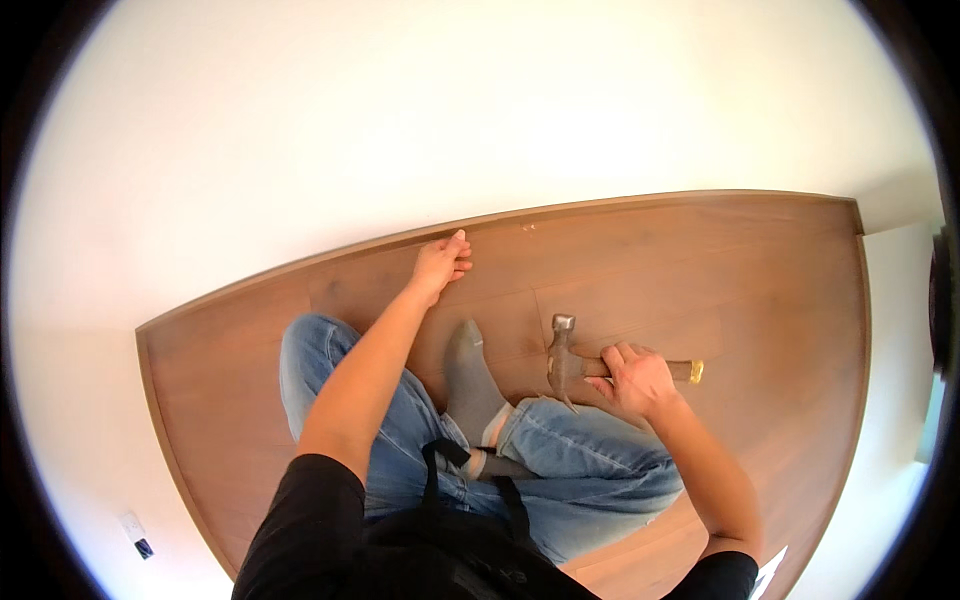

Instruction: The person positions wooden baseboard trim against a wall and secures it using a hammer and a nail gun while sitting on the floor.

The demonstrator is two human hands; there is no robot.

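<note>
In the head view, my left hand point(440, 263) is raised at the wooden baseboard point(650, 198) along the white wall, its fingers curled and pinched; what they hold, if anything, is too small to make out. My right hand point(633, 382) grips the handle of a claw hammer point(562, 345) with a metal head and a yellow end cap, held sideways over the wooden floor point(770, 290) with the claw near my bent leg. My grey-socked foot point(470, 380) lies between my hands.
I sit cross-legged in jeans point(570, 510) inside walls trimmed with baseboard. An outlet plate point(135, 530) is on the left wall. At the right are a white panel point(895, 290) and a dark object point(938, 300). Small pale bits point(530, 227) show by the far baseboard.
</note>
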